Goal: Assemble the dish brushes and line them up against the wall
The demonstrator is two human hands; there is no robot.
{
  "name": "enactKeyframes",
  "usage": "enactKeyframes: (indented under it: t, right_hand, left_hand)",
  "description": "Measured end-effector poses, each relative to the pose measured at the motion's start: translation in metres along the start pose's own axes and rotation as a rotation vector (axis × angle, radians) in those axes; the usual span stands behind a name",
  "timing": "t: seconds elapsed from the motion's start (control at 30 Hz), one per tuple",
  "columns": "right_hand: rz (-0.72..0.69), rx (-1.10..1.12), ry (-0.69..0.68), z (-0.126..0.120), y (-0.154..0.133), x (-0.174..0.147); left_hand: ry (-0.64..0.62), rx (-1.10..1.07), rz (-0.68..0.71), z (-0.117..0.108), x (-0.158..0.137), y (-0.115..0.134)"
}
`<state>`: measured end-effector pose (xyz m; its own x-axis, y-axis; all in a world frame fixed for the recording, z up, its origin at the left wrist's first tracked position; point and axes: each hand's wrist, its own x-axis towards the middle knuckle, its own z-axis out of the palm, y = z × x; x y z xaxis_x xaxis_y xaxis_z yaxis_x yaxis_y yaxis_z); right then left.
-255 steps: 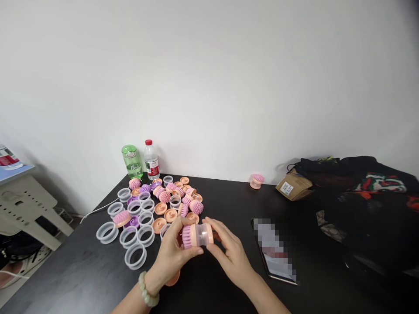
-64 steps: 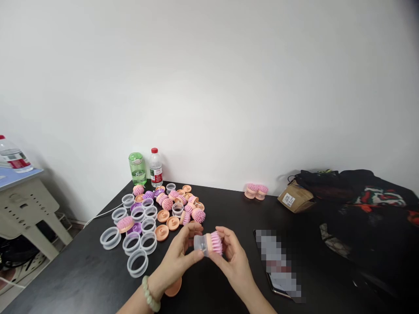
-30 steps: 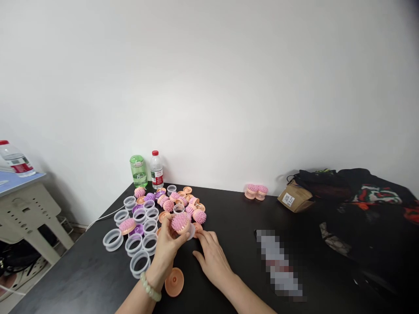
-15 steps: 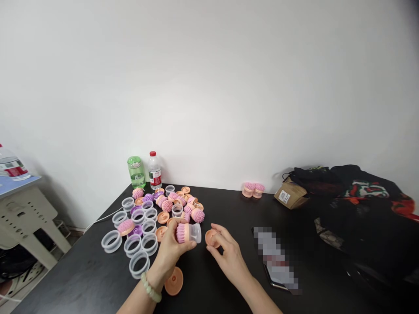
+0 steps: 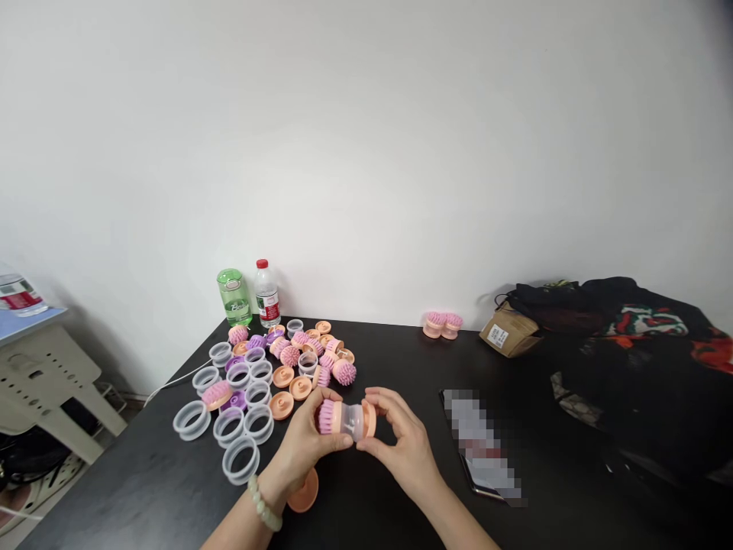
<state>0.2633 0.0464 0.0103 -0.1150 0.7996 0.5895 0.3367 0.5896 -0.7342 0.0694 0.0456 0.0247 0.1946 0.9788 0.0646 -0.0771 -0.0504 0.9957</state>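
Observation:
My left hand (image 5: 303, 435) is closed round a scrub brush (image 5: 328, 418) with pink bristles and a peach collar, lying sideways. A clear plastic ring (image 5: 351, 422) joins its right side. Between the fingers and thumb of my right hand (image 5: 401, 435) is a peach cap (image 5: 368, 419), held against the open end of that ring. Whether the cap is seated cannot be made out. Under my left wrist lies a loose peach disc (image 5: 304, 491), partly covered.
Several clear rings (image 5: 241, 460), peach caps (image 5: 281, 406), purple parts (image 5: 234, 402) and pink brush heads (image 5: 344, 372) spread over the table's left. Two brushes (image 5: 443, 325) stand by the wall. Bottles (image 5: 267, 295), a phone (image 5: 486, 451), a paper bag (image 5: 508, 330) and dark clothing (image 5: 630, 382) surround them.
My hands have come together: the peach cap moved from apart on the right to touching the clear ring. The brush shifted slightly right.

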Motion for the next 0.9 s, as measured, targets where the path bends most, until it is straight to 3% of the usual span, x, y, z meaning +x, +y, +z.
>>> enactKeyframes:
  t: [0.23,0.6,0.9]
  right_hand:
    - [-0.11,-0.047,0.042,-0.004,-0.007,0.003]
    - [-0.237,-0.08,-0.016,-0.003,-0.008,-0.001]
    - [-0.151,-0.018,-0.153,-0.004,-0.009,-0.003]
  left_hand:
    - [0.039,-0.182,-0.03,0.006,-0.003,0.001]
    - [0.023,-0.215,-0.05,0.009,-0.007,0.007]
    - [-0.007,-0.258,-0.103,0.012,-0.008,0.017]
